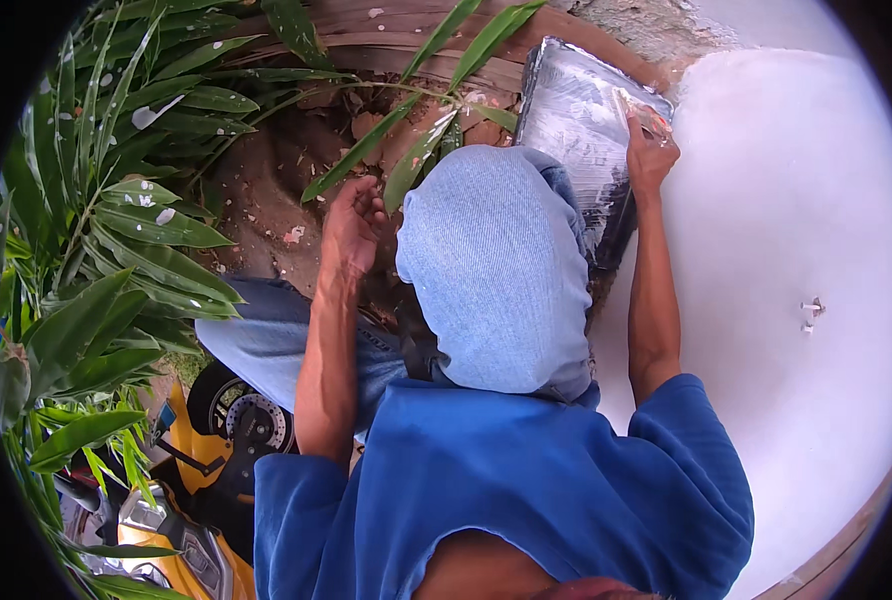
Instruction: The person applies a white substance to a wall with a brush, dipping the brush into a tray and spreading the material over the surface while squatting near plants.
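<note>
White wall [776,210]; right hand [652,158] gripping tool [654,123]; left hand [356,222] half-curled.

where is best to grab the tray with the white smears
Probably take the tray by its upper left rim, coming from the left: that edge is mostly dark and exposed, while white smears cover much of the face, the bent knee hides the lower left part, and the white surface lies along the right side.
</note>
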`<state>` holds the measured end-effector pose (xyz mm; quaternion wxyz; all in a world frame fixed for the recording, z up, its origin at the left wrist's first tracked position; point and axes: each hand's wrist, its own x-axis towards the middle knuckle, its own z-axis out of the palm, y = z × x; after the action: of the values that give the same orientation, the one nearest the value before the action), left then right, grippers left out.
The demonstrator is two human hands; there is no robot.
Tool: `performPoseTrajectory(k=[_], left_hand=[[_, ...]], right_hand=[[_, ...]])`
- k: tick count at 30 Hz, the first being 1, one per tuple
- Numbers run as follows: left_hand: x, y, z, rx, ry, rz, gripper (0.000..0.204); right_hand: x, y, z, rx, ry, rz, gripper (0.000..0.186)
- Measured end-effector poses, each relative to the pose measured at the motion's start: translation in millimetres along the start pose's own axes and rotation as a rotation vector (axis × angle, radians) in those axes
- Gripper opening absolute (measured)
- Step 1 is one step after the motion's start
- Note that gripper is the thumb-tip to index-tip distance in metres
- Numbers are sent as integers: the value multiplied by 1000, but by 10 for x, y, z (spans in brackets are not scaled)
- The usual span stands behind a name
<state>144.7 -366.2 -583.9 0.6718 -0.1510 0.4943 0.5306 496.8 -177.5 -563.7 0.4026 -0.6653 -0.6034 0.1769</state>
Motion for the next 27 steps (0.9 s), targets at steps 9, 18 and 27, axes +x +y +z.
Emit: performPoseTrajectory(k=[9,18,27], left_hand=[[-218,75,235,120,103,189,14],[-307,69,349,190,113,292,13],[-401,123,428,299,114,398,13]], right_hand=[[-61,174,238,-113,-135,-78,25],[116,30,195,-340,-214,-108,33],[105,-228,455,13,-193,-192,26]])
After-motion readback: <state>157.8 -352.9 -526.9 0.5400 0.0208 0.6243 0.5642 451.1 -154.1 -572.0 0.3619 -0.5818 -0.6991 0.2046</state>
